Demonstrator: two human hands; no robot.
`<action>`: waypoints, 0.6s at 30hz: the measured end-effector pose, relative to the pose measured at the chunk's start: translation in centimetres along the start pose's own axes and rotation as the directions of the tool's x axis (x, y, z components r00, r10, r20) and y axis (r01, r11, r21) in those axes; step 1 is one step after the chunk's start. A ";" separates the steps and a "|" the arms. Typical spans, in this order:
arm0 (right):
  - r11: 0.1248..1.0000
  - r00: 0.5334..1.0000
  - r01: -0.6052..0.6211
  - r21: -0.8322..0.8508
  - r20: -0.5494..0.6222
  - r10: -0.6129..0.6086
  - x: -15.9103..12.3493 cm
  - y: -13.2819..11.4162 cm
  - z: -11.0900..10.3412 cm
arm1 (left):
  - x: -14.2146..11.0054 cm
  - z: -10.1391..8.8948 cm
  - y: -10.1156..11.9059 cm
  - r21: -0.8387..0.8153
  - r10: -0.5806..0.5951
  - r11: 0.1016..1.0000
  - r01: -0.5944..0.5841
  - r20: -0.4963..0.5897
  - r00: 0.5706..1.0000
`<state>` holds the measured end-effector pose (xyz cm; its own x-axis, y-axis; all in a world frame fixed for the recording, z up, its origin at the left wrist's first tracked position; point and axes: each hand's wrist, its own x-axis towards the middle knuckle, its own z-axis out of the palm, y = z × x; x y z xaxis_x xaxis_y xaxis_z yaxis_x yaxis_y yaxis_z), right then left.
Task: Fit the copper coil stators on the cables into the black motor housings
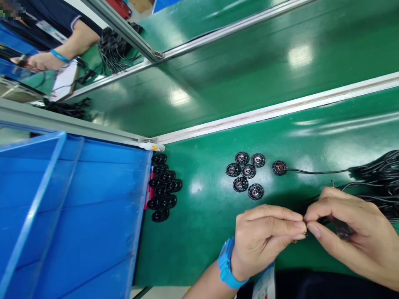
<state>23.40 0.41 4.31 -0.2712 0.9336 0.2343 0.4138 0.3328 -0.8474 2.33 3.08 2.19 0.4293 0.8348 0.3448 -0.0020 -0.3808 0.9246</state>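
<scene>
My left hand (264,236), with a blue wristband (228,263), and my right hand (355,232) meet fingertip to fingertip low on the right. Both are closed in a pinch. Between and below the fingers shows a small dark part with copper-coloured bits (294,241); most of it is hidden. Something black (343,229) lies under the right hand's curled fingers, too shaded to name. Beyond the hands, a round black part with a copper-coloured centre (279,167) sits on the green table, joined to a black cable (321,172). Several round black parts with metal centres (248,171) lie left of it.
A bundle of black cables (383,174) lies at the right. Round black pieces (163,182) are stacked beside a large blue bin (102,216). A metal rail (249,112) borders the green table (193,236). Across it, another person's hand (43,61) works near more cables.
</scene>
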 end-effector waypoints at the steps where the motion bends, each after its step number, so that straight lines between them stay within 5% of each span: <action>1: 1.000 1.000 0.001 0.003 -0.001 -0.001 0.0 0.0 0.0 | 0.0 0.0 0.0 -0.006 -0.006 1.000 0.006 -0.002 1.000; 18: 1.000 1.000 0.017 -0.026 0.004 -0.016 -0.7 0.7 0.1 | -0.4 0.5 -0.3 -0.172 -0.141 0.977 0.123 -0.091 0.986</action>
<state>23.75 -0.08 3.52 -0.2814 0.9274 0.2463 0.4316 0.3516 -0.8307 2.57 2.69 1.71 0.3413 0.9127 0.2246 -0.1048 -0.2005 0.9741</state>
